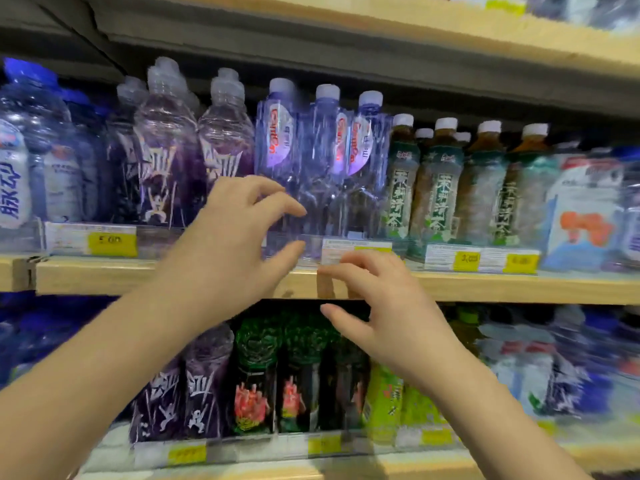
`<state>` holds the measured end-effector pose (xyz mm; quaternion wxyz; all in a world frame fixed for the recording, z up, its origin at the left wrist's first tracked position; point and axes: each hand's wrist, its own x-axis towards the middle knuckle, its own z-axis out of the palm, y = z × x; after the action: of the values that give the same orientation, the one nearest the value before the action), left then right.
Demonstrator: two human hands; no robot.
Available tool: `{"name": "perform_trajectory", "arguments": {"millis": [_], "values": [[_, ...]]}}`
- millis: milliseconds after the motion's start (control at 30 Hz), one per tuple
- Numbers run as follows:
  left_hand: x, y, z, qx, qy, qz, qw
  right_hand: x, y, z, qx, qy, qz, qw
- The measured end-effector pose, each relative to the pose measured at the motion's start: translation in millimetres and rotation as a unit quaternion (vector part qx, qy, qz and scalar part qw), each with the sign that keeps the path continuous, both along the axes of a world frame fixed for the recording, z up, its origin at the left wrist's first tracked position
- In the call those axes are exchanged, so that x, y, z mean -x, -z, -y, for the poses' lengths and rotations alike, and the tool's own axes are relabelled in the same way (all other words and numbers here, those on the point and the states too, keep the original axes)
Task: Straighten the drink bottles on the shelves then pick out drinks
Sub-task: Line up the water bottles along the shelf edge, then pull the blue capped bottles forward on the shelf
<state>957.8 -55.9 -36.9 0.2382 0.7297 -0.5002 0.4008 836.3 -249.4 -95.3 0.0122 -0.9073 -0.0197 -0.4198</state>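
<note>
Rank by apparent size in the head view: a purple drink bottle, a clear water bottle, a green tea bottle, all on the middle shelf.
1. Purple drink bottle, largest.
2. Clear water bottle, slightly shorter.
3. Green tea bottle, smallest.
The picture is blurred and wide-angle, so the first two are close.

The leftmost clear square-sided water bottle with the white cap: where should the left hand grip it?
Grip the clear square-sided water bottle from the front, around its lower body. Its neighbours crowd both sides, and the open left hand is already level with that part.
</note>
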Motion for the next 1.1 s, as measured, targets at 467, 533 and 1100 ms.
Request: {"name": "perform_trajectory", "arguments": {"millis": [467,533,1100], "values": [[139,22,176,-0.041,-0.014,-0.024,0.999,161,-10,197,0.016,0.091,-0.046,0.995],[149,20,195,-0.047,-0.010,-0.030,0.998,176,-13,216,0.013,0.099,-0.053,0.994],[184,5,300,-0.061,0.030,-0.006,0.998,234,-40,322,0.018,0.166,-0.056,0.984]]}}
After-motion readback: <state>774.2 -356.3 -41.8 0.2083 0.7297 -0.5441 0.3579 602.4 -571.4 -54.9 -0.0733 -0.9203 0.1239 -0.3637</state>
